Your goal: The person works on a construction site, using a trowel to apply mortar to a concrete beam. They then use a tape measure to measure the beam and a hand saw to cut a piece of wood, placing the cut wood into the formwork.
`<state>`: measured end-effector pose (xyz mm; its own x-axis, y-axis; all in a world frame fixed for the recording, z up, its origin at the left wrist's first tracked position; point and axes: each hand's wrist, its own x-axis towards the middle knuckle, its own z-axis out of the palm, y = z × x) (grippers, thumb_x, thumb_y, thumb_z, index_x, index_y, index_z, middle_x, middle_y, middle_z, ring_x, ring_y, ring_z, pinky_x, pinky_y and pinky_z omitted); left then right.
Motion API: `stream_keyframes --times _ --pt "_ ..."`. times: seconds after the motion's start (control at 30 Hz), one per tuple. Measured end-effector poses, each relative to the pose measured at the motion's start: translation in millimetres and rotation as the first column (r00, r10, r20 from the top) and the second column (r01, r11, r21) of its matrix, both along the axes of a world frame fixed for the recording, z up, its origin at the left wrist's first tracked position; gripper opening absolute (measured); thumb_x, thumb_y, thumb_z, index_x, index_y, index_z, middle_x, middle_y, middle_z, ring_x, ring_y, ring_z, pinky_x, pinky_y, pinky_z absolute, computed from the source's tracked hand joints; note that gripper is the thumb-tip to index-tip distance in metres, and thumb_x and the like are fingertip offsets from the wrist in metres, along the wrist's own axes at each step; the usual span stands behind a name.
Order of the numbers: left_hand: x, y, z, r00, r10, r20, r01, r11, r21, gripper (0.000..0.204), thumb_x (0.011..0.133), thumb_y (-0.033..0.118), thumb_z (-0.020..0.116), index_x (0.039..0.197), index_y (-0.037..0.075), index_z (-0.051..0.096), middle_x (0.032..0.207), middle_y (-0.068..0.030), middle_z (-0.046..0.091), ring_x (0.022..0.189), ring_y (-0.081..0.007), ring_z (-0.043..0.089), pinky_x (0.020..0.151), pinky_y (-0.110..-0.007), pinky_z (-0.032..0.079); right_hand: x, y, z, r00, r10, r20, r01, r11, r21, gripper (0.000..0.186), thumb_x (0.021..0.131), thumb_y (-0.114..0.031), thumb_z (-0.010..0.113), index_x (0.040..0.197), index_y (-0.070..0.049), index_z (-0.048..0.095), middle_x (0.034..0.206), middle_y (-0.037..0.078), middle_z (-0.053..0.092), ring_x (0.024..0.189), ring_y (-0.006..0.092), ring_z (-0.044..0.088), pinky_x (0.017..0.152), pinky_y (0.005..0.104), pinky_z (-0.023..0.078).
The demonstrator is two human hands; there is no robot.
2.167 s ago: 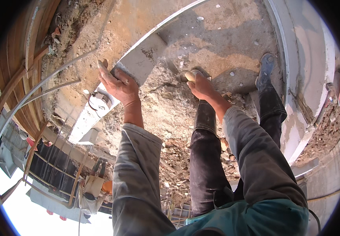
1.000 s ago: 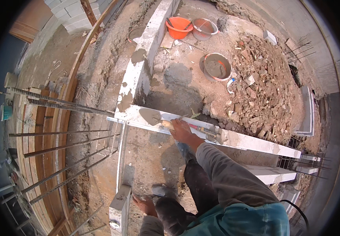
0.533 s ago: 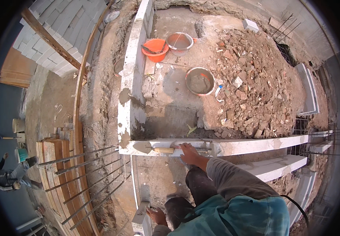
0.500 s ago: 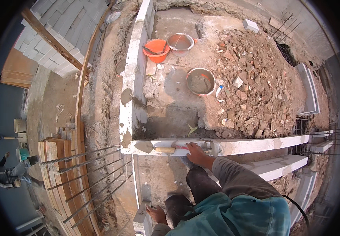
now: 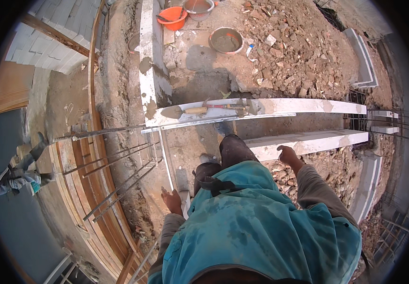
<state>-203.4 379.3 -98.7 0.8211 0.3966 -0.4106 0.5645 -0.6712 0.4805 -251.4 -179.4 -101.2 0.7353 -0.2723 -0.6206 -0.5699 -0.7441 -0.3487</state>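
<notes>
My left hand is raised, fingers apart, beside a pale block at my left knee; it holds nothing. To the right, my right hand hangs with loosely curled, parted fingers near the edge of a low white block wall, also empty. In front of me runs another white block wall. A trowel with a wooden handle lies on its left part. Beside it rests a red-handled tool whose exact kind I cannot make out. A long pale straight bar runs along the wall's near side.
Steel rods jut across stacked timber at left. A mortar bucket and an orange basin stand beyond the wall, beside a rubble heap. Another person is at the far left.
My right hand has left the red-handled tool on the wall and swung back to the right. My left hand has lifted off the pale block. My view has tipped downward and nearer my body.
</notes>
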Motion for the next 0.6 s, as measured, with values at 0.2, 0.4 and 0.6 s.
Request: stream_keyframes --times 0.2,0.4,0.6 --pt "-4.1 63.7 -4.7 0.983 -0.166 -0.081 0.177 0.971 0.160 0.067 0.079 0.015 0.058 0.138 -0.007 0.033 0.120 -0.0303 0.049 0.101 -0.0409 0.058 0.089 -0.044 0.048 -78.0 85.5 9.4 0.997 0.020 -0.069 -0.016 0.998 0.068 0.034 0.077 -0.009 0.062 0.110 -0.006 0.062 0.082 0.018 0.067 0.080 0.0317 0.066 0.074 0.0395 0.051" --pt "46.1 46.9 5.2 0.975 -0.220 -0.018 0.221 0.973 0.065 0.064 0.079 0.017 0.060 0.134 -0.008 0.039 0.119 -0.0300 0.050 0.098 -0.0402 0.059 0.085 -0.044 0.049 -65.4 65.3 18.1 0.978 -0.210 0.017 0.206 0.971 0.118 0.033 0.079 -0.012 0.061 0.111 -0.005 0.061 0.089 0.019 0.067 0.087 0.0329 0.066 0.078 0.0399 0.051" --pt "94.1 9.0 3.9 0.951 -0.303 0.061 0.306 0.951 -0.041 0.057 0.080 0.017 0.060 0.129 -0.007 0.047 0.116 -0.0281 0.056 0.103 -0.0395 0.059 0.088 -0.042 0.047 -25.3 29.8 39.3 0.937 -0.253 0.241 0.234 0.967 0.104 0.038 0.075 -0.002 0.052 0.112 -0.004 0.059 0.092 0.019 0.066 0.089 0.0359 0.064 0.078 0.0409 0.051"
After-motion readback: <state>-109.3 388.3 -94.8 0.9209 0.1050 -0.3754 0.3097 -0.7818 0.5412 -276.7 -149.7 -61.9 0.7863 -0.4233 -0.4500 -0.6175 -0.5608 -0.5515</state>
